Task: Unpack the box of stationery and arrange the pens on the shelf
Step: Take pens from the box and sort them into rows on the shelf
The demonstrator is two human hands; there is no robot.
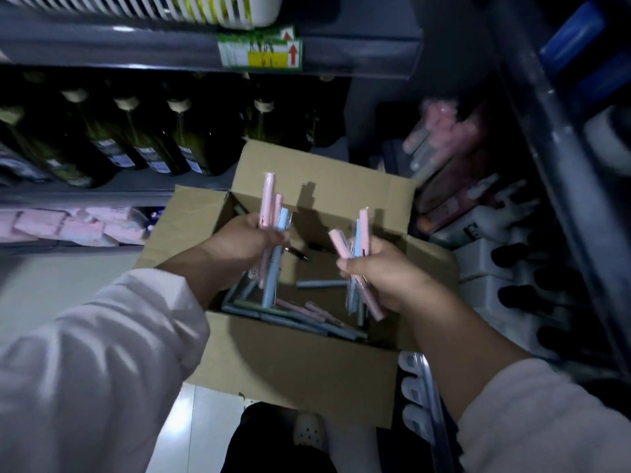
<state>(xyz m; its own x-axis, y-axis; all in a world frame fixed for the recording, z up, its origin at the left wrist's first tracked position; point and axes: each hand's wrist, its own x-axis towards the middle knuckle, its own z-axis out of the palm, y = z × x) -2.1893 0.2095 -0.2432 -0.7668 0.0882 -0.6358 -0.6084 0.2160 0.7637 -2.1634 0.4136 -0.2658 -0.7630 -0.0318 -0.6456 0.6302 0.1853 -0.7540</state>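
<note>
An open cardboard box stands on the floor in front of me, with several pink, blue and grey pens lying loose at its bottom. My left hand grips a bundle of pink and blue wrapped pens upright over the box. My right hand grips a second bundle of pink and blue pens above the box's right side. Both hands hover over the opening, apart from each other.
A shelf unit to the left holds dark green bottles, with pink packs on the level below. To the right, a rack carries pink packages and white boxes. My shoe shows below the box on the pale floor.
</note>
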